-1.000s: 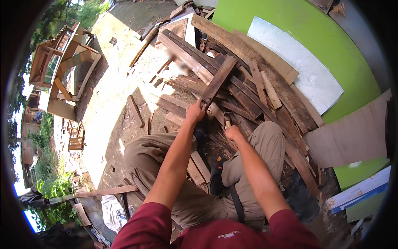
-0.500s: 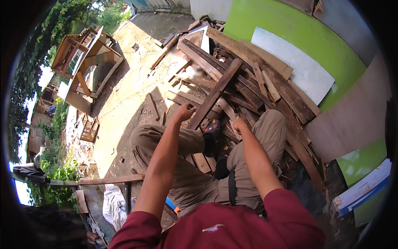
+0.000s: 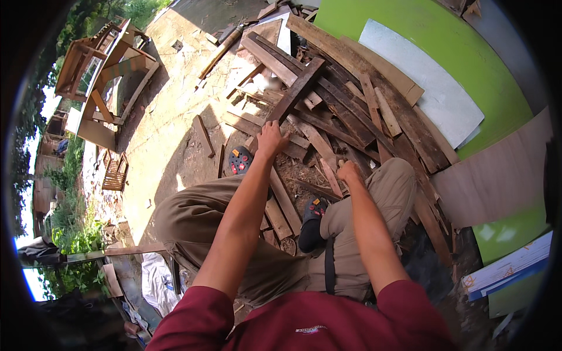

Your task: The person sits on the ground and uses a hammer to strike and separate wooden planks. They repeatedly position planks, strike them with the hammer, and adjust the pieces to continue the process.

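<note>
A dark wooden plank (image 3: 298,90) slants across the top of a pile of scrap wood. My left hand (image 3: 273,139) is at its near end, fingers curled over the wood. My right hand (image 3: 350,172) is closed beside my right knee, above the near part of the pile. Something small and pale shows at its fingers, too little to name. A lighter board (image 3: 316,139) lies just beyond the right hand.
My shoes (image 3: 240,159) stand among loose boards. Green panels (image 3: 421,52) and a white sheet (image 3: 418,82) line the right side. Wooden furniture (image 3: 108,82) stands far left, with a slatted crate (image 3: 115,171) below it. A long pole-like piece (image 3: 221,51) lies on the ground ahead.
My left hand has moved forward and right onto the plank's near end. My left foot has shifted left, away from the plank, and my left knee has swung outward. The right hand stays closed.
</note>
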`<action>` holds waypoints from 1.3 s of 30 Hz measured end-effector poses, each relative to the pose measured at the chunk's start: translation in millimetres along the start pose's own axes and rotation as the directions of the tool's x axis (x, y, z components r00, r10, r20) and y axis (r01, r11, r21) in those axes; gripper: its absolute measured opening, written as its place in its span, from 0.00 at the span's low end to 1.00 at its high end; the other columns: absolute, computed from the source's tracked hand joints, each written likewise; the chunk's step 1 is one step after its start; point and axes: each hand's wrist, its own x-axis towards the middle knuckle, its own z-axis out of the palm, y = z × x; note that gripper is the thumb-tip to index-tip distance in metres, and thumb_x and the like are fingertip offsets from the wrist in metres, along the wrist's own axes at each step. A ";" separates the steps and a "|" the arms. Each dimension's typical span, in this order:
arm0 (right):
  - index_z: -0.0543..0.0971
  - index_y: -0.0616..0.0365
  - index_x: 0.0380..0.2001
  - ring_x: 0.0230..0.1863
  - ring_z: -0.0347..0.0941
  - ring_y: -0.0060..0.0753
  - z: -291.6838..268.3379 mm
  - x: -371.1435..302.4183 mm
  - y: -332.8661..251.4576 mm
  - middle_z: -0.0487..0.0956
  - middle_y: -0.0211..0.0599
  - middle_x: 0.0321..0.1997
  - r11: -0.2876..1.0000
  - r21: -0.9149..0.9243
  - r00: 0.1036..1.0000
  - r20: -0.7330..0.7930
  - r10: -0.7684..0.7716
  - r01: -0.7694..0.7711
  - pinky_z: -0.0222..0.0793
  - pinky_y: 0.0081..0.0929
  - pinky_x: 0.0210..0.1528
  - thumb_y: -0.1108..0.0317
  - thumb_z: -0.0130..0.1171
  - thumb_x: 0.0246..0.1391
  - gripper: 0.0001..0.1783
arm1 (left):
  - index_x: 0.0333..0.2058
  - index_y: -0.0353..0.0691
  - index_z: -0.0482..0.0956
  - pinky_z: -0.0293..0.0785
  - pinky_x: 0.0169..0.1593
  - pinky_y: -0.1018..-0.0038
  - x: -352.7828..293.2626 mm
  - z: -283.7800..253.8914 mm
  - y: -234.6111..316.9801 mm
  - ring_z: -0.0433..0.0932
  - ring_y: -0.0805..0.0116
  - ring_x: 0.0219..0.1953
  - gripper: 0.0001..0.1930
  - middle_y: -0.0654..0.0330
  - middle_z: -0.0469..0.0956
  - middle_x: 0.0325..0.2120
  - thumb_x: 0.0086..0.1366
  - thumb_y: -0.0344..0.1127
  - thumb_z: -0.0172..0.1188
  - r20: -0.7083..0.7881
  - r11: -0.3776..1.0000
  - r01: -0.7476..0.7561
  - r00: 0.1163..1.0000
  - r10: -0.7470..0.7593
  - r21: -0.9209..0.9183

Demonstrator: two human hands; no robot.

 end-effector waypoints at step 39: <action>0.85 0.63 0.41 0.47 0.83 0.50 61.7 27.9 -40.0 0.83 0.57 0.46 0.996 0.068 0.993 -0.099 0.058 -0.051 0.82 0.40 0.44 0.65 0.59 0.61 0.13 | 0.48 0.34 0.65 0.76 0.50 0.52 29.6 117.1 -50.0 0.75 0.42 0.50 0.37 0.43 0.73 0.46 0.55 0.59 0.71 -0.053 0.996 0.085 0.995 -0.084 0.019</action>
